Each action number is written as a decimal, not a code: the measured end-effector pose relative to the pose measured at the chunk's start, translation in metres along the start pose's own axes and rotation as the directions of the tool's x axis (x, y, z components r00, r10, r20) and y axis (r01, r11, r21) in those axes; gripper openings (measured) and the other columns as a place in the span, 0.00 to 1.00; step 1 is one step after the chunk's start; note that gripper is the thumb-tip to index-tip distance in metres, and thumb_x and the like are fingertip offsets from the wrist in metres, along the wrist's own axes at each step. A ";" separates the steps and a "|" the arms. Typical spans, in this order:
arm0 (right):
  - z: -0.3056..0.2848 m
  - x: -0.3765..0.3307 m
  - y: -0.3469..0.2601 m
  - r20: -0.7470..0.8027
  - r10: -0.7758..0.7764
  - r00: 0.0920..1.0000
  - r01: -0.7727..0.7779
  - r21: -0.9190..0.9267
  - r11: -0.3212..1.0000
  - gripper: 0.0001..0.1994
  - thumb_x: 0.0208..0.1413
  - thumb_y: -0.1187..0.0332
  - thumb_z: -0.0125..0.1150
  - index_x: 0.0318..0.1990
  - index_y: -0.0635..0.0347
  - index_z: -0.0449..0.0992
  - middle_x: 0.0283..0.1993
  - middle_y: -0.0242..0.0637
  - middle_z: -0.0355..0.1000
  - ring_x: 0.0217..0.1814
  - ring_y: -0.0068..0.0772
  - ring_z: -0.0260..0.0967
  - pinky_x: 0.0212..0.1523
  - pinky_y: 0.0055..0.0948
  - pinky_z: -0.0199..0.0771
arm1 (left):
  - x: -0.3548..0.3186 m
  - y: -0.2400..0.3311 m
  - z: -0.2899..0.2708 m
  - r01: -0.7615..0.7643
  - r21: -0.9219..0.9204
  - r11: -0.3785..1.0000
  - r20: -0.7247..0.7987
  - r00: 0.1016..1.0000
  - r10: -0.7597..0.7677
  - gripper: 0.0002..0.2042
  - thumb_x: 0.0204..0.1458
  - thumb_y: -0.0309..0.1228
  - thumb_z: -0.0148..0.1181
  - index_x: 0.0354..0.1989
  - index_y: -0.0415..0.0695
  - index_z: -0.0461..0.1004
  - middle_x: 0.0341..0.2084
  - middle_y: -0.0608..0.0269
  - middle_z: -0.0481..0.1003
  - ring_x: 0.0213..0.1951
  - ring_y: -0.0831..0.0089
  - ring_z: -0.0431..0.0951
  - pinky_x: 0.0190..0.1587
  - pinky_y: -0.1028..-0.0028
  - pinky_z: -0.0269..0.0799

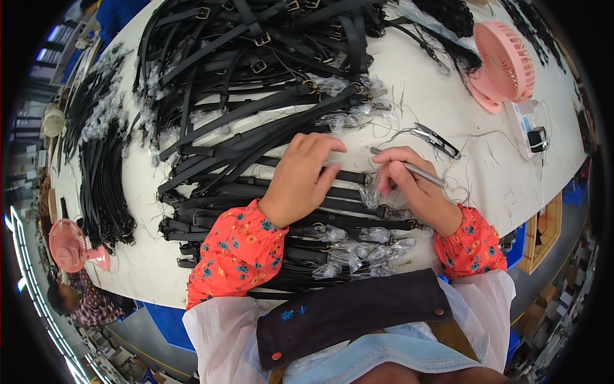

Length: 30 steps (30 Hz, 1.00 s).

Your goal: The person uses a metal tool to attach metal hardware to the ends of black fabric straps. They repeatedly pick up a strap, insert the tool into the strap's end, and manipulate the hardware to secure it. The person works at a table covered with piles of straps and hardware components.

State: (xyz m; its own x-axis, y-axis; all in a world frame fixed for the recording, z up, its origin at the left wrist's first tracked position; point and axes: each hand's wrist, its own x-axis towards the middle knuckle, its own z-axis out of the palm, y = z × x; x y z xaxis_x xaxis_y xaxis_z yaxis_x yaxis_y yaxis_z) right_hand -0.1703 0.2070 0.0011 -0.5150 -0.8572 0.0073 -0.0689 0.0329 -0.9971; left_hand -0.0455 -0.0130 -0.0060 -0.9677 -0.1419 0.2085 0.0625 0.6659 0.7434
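Several black belts (211,203) lie side by side across the table in front of me, their buckle ends wrapped in clear plastic (348,256). My left hand (297,179) hovers over or rests on these belts, with thumb and forefinger apart and nothing seen between them. In my right hand (416,189) is a slim grey pen-shaped tool (423,173), held like a pen beside a plastic-wrapped buckle (369,192). Its tip points toward my left hand. Black-handled thread snips (437,139) lie on the table just beyond my right hand.
A tall heap of black belts (256,45) covers the far part of the white table (480,185). More bundled belts (105,185) lie at the left. One pink fan (502,64) stands at far right, another pink fan (67,243) at left. Loose threads are scattered about.
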 end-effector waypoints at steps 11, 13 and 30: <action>0.014 0.006 0.007 0.125 -0.313 0.942 0.333 -0.480 0.812 0.20 0.53 0.76 0.72 0.53 0.55 0.74 0.47 0.45 0.77 0.46 0.48 0.77 0.47 0.35 0.78 | -0.010 0.001 0.006 -0.244 0.291 0.925 0.075 0.970 0.232 0.12 0.51 0.25 0.68 0.44 0.43 0.76 0.40 0.61 0.76 0.46 0.58 0.75 0.49 0.62 0.70; 0.012 0.005 0.008 0.084 -0.264 0.961 0.272 -0.461 0.845 0.20 0.53 0.79 0.71 0.53 0.56 0.74 0.46 0.45 0.77 0.44 0.47 0.78 0.45 0.33 0.79 | -0.010 0.001 0.006 -0.249 0.279 0.927 0.065 0.968 0.241 0.12 0.52 0.25 0.67 0.44 0.44 0.76 0.38 0.61 0.77 0.43 0.58 0.77 0.46 0.62 0.71; 0.000 0.003 0.001 0.008 -0.222 0.975 0.206 -0.411 0.888 0.12 0.57 0.74 0.72 0.46 0.58 0.76 0.43 0.35 0.81 0.44 0.25 0.79 0.47 0.26 0.78 | 0.010 0.013 -0.032 0.032 -0.054 0.998 0.221 0.975 -0.019 0.07 0.61 0.30 0.63 0.41 0.39 0.81 0.28 0.54 0.82 0.31 0.60 0.84 0.35 0.69 0.76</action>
State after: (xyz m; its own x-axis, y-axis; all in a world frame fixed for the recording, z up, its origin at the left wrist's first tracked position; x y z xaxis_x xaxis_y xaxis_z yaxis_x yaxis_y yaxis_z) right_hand -0.1721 0.2045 0.0005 -0.4796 -0.8473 0.2283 -0.5182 0.0635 -0.8529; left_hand -0.0469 -0.0287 0.0263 -0.9987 0.0109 0.0489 0.0451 0.6202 0.7831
